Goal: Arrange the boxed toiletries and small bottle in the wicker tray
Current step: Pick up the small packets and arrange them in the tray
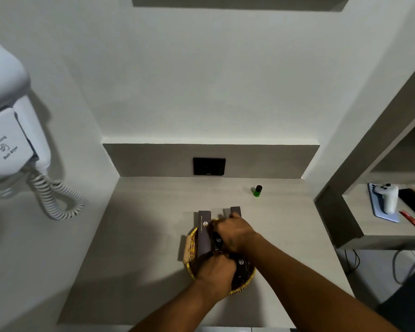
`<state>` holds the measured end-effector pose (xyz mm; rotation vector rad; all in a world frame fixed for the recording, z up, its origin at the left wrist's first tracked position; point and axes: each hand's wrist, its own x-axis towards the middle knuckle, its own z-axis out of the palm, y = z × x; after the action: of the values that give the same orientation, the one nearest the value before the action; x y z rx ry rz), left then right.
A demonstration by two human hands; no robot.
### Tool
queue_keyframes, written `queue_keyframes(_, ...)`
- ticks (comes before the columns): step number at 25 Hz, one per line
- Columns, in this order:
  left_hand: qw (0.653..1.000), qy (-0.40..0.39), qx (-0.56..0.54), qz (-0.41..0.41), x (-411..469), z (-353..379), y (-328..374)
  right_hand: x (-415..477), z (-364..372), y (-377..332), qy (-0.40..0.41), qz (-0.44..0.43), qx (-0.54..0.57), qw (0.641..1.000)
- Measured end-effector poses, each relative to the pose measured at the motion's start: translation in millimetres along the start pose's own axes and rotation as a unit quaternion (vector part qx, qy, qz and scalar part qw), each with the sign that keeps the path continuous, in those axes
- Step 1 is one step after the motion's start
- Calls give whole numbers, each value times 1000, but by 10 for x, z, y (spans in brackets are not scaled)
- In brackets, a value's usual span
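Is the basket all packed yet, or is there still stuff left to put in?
Nearly. The dark boxes are already in the wicker tray. Right now both hands are in there sorting them: the left hand at the near side, the right hand holding a tall box at the back. Still left: the small green bottle, which stands alone on the counter behind the tray.

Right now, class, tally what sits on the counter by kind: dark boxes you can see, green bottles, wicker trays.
Dark boxes: 4 showing, some partly hidden by hands
Green bottle: 1
Wicker tray: 1
Total: 6
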<state>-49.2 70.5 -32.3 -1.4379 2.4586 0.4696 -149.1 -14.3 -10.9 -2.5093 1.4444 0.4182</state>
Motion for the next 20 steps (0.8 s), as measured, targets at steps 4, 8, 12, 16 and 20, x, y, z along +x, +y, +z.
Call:
queue_keyframes(4,1000,-6,11,1,-7,30,6,5,59,-19,-1,4,-18,1000)
queue_keyframes(8,1000,-12,1,-6,7,43,10,9,107,-10,9,5,-12,1000)
queue_keyframes(12,1000,-26,-3,-15,30,24,16,35,161,-4,19,10,-3,1000)
queue_keyframes(16,999,-29,-5,-20,56,37,5,67,211,9,18,20,9,1000)
queue_keyframes(20,1000,-24,-2,-18,79,63,-7,77,239,15,19,25,18,999)
